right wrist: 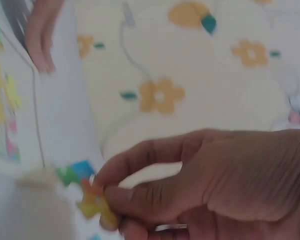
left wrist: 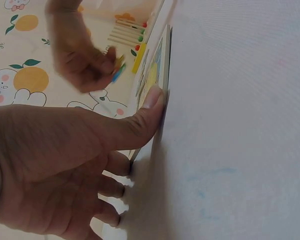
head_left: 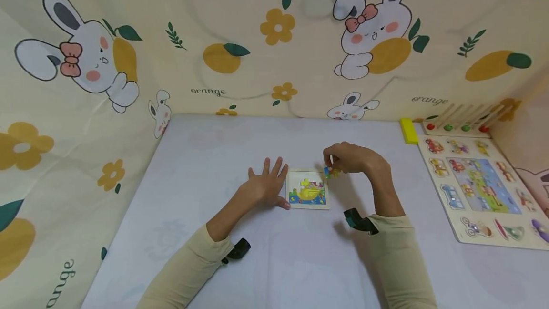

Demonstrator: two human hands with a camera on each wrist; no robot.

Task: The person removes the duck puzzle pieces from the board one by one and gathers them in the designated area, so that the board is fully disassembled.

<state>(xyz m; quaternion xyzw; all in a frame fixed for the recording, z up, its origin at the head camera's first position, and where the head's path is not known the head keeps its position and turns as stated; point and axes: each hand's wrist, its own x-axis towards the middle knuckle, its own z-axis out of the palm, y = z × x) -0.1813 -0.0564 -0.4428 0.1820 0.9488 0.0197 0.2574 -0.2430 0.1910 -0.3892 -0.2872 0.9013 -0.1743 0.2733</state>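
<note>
A small square jigsaw tray with a pale rim lies on the table, most of a yellow duck picture laid in it and pale gaps along its top. My left hand rests at the tray's left side, fingers spread, with the thumb against the tray edge. Above the tray's upper right corner, my right hand pinches a jigsaw piece between thumb and fingertips. The piece shows blue, green, orange and yellow, and part of it is hidden by the fingers.
On the right lies a large wooden picture board with vehicle and toy shapes. Behind it stands a rack of wooden pegs with red and green beads, beside a yellow block. A rabbit-print cloth hangs at the back.
</note>
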